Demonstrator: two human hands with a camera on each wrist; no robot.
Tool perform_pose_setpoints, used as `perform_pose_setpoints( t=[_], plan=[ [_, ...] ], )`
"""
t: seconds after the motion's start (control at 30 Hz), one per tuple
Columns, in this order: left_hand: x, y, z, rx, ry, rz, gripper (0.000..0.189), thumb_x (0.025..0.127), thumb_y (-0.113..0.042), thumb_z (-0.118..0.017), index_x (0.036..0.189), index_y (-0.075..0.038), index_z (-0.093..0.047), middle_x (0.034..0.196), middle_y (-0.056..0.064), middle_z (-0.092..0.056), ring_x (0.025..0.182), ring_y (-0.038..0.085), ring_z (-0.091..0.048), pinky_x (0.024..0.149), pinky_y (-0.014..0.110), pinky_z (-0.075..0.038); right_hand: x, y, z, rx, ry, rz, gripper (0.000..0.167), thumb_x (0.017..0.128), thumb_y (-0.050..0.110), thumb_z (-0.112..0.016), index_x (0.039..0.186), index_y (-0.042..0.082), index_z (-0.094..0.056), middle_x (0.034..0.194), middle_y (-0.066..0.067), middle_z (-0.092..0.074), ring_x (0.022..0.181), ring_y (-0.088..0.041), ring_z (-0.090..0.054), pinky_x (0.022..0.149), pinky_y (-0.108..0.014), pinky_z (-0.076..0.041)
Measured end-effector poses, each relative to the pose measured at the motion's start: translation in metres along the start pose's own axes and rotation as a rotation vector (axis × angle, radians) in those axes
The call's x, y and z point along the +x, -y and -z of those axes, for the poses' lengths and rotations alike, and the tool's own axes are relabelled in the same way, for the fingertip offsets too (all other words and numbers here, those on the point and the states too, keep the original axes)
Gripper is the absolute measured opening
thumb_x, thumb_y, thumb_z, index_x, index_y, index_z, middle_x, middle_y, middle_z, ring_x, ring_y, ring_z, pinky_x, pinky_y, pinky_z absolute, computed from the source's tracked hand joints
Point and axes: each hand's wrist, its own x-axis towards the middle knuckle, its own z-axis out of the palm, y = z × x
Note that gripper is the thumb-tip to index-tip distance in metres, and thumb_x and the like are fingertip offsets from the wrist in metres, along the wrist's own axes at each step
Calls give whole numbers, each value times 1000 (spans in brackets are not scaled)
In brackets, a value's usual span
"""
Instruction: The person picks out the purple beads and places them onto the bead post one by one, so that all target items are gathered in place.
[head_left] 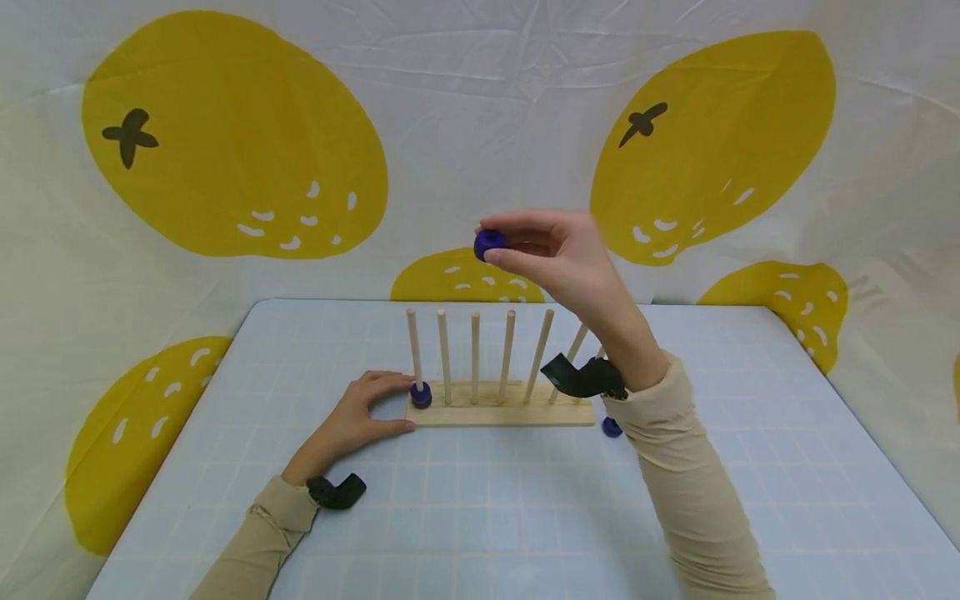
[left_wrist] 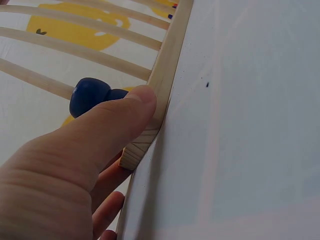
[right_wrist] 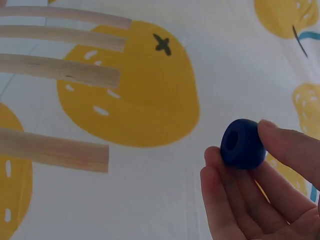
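My right hand [head_left: 566, 258] pinches a dark blue bead [head_left: 489, 244] between thumb and fingertips, raised above the tops of the pegs. In the right wrist view the bead [right_wrist: 243, 144] shows its round hole. On the table stands a wooden peg rack [head_left: 502, 415] with a row of upright pegs. My left hand [head_left: 360, 417] grips the rack's left end, thumb at the front edge and fingers toward the back. Two blue beads [left_wrist: 90, 97] sit low on the leftmost peg, partly covered by the left thumb in the left wrist view.
Another blue bead [head_left: 611, 427] lies on the table just off the rack's right end, beside the right sleeve [head_left: 686, 467]. The right forearm hides part of the rack's right end. Behind the light blue table [head_left: 450, 517] hangs a white cloth [head_left: 480, 125] with yellow fruit prints.
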Motion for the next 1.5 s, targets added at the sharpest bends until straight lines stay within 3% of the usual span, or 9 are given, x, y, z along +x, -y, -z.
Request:
perform_pose_setpoints(
  t=[0.13,0.5,0.67,1.13,1.5],
  plan=[
    [0,1,-1,-3,-3,-2,64,71,-22,-91,129,-14,-66,131,5,-62,122,28,-49,100,58,-39,6,-5,-8,31,29,31,31,88,-1,-72,119,-2,-69,115,-13,-71,101,-25,-69,87,-33,-55],
    [-1,1,-2,3,-4,2,63,73,-26,-90,130,-16,-66,132,3,-62,122,27,-49,99,58,-38,23,-34,-31,159,135,294,27,86,-14,-68,113,-13,-67,111,-18,-70,94,-31,-69,82,-40,-57],
    [-1,-1,-2,1,3,12,63,72,-25,-91,129,-16,-66,132,3,-62,123,26,-49,100,57,-39,27,-43,-41,195,182,341,27,84,-18,-67,111,-16,-65,110,-21,-67,94,-33,-68,83,-43,-56],
    [-1,2,-2,5,-5,-19,62,73,-22,-90,130,-15,-66,131,4,-62,122,28,-50,98,57,-40,29,-55,-51,136,335,202,29,88,-7,-70,116,-7,-68,115,-14,-68,100,-27,-69,88,-42,-55],
    [0,7,-1,29,-2,-21,62,74,-26,-90,130,-18,-65,131,2,-62,120,25,-49,97,55,-41,29,-57,-53,35,393,181,28,85,-6,-74,113,-7,-70,112,-15,-71,96,-22,-71,83,-38,-57]
  ],
)
